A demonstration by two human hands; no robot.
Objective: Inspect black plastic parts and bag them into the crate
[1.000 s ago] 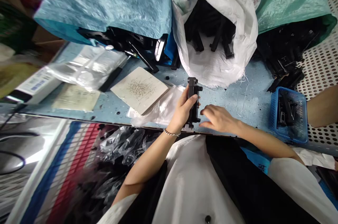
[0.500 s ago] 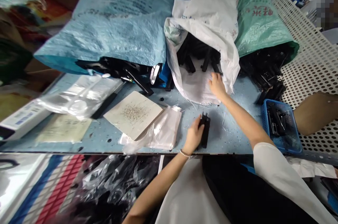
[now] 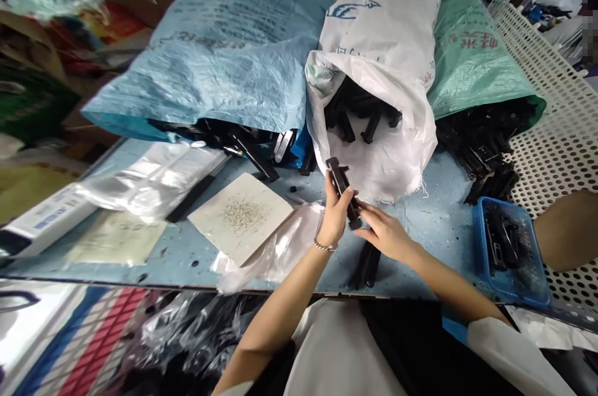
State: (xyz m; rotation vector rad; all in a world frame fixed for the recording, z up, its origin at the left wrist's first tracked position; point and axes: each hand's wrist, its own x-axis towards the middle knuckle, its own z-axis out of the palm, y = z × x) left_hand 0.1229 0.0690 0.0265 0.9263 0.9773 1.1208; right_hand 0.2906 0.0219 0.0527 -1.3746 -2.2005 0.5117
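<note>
A long black plastic part point(image 3: 342, 187) is held up slantwise above the table, in front of the open white sack point(image 3: 380, 28). My left hand point(image 3: 335, 212) is closed around its left side, thumb across it. My right hand point(image 3: 385, 234) touches its lower end with thumb and fingers. Below them, near the table edge, more dark parts point(image 3: 371, 268) lie partly hidden by my right hand. Inside the white sack's mouth are several similar black parts point(image 3: 371, 125).
A blue sack point(image 3: 210, 41) and a green sack point(image 3: 481, 53) flank the white one, both with black parts spilling out. A square board point(image 3: 243, 218) with grains lies on plastic bags at left. A blue basket point(image 3: 483, 246) holds parts at right.
My right hand has come back from the sack's mouth to my left hand. My left hand has risen from the parts at the table edge, and a black part is now between both hands.
</note>
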